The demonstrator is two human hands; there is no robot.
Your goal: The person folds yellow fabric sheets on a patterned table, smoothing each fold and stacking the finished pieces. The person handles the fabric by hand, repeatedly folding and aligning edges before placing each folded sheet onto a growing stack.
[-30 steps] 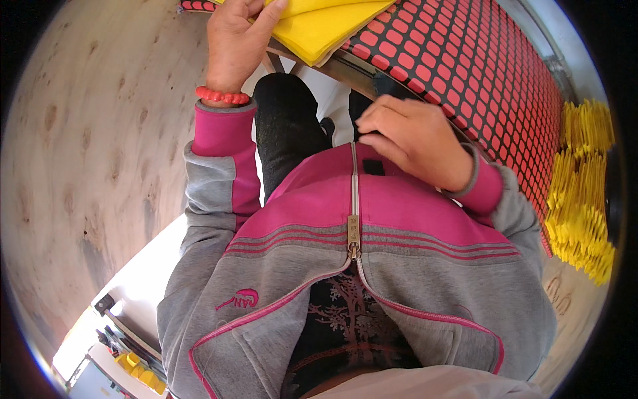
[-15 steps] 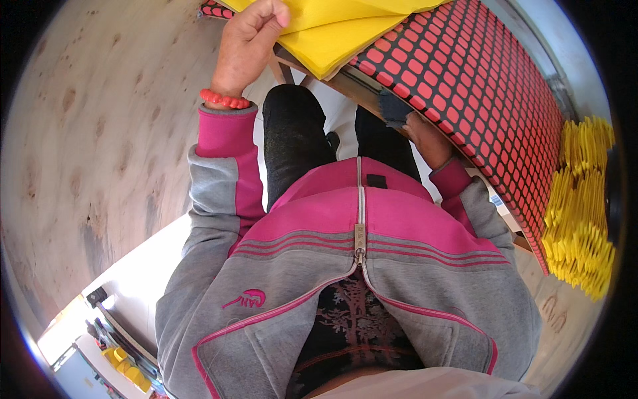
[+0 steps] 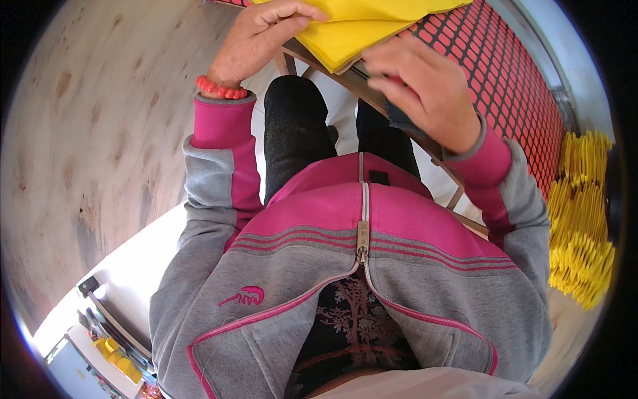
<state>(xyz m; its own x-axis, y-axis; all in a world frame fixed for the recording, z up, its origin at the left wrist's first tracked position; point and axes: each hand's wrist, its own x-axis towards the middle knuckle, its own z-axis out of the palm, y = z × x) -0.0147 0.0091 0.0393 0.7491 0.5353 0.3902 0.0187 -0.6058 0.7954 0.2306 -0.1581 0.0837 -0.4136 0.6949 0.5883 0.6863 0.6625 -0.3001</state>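
A stack of thin yellow sheets (image 3: pixel 372 30), fabric-like or paper, lies at the top of the view with one corner pointing toward me. At its left edge is my left hand (image 3: pixel 266 41), a red beaded bracelet on the wrist. Its fingers are stretched over the yellow sheet, thumb a little apart from them. My right hand (image 3: pixel 428 90) hovers by the stack's right edge, slightly blurred, fingers half bent and thumb apart, with nothing visible in it. Below that hand, a dark blue cloth (image 3: pixel 401 121) shows partly at the table's underside.
The stack rests on a table covered in a red and black patterned cloth (image 3: pixel 512 73). Bundles of folded yellow pieces (image 3: pixel 581 219) hang or stand at the far right. A pale wooden surface (image 3: pixel 100 133) fills the left side. My legs are under the table edge.
My right hand has come up from below the table edge to the yellow stack's right side. My left hand has loosened from a pinch, and its fingers now stretch farther right over the sheet.
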